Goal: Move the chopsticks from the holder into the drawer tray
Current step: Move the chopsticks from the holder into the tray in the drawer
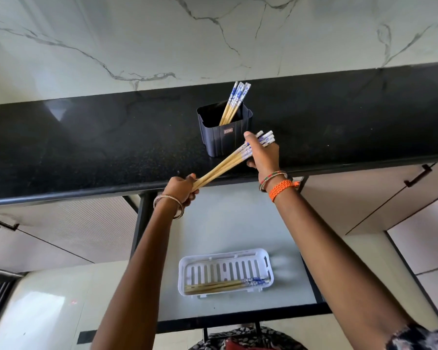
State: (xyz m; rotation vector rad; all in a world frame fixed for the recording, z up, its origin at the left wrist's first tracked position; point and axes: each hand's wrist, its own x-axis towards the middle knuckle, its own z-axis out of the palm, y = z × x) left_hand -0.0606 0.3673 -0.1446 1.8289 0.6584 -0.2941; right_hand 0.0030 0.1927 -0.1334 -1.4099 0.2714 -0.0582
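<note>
A dark square holder (224,137) stands on the black counter (86,147) with several blue-and-white-topped chopsticks (234,103) leaning in its right corner. In front of it, a bundle of several chopsticks (225,166) slants across the counter's edge. My right hand (263,155) grips the bundle's patterned top end. My left hand (183,188) grips its plain wooden tips. Below, in the open drawer (238,223), a white slotted tray (225,271) holds several chopsticks (225,285) lying along its near side.
A marble wall (162,34) rises behind the counter. Cabinet fronts with dark handles flank the drawer at left (0,223) and right (419,175). The drawer's grey floor lies bare around the tray.
</note>
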